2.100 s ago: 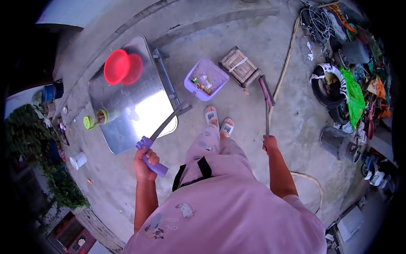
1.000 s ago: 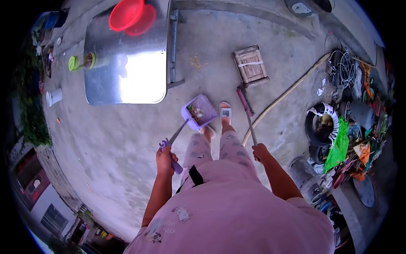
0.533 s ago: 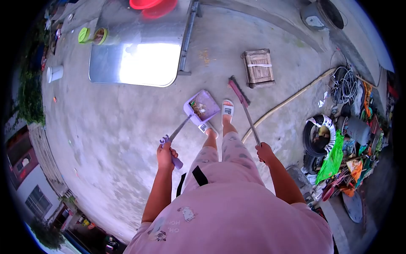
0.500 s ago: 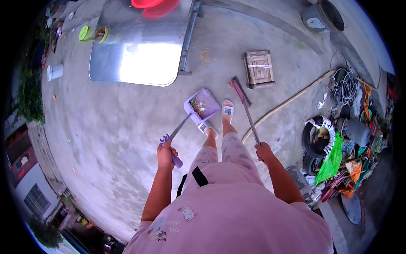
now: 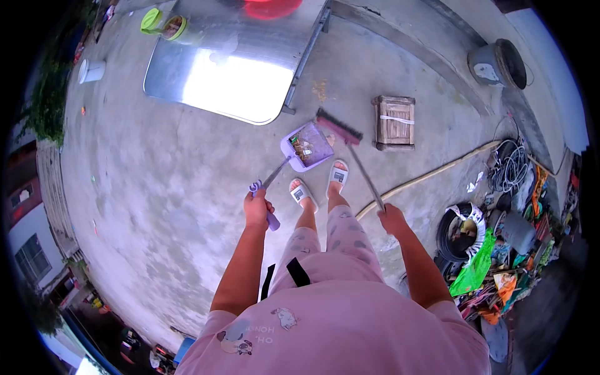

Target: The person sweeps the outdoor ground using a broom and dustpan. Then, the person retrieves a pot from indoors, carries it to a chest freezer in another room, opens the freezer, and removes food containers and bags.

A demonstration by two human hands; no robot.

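Note:
My left hand (image 5: 257,207) is wrapped round the handle of a purple dustpan (image 5: 320,145), whose pan rests on the concrete floor ahead of my feet. Scraps of litter (image 5: 301,149) lie inside it, toward the handle side. In my right hand (image 5: 392,219) is the long handle of a broom (image 5: 340,129). Its pinkish-red head with dark bristles sits beside the far right edge of the pan, slanting across the opening. Some small bits lie on the floor near the broom head.
A shiny metal table (image 5: 219,81) stands ahead on the left. A wooden stool (image 5: 395,123) is ahead on the right, with a bucket (image 5: 497,64) beyond. A pale pole (image 5: 431,172) lies across the floor toward a heap holding a tyre (image 5: 459,231) and a green bag (image 5: 473,270).
The broom head has swung left and turned, coming close to the dustpan's edge. My left foot has shifted a little back from the pan. The view has also shifted slightly.

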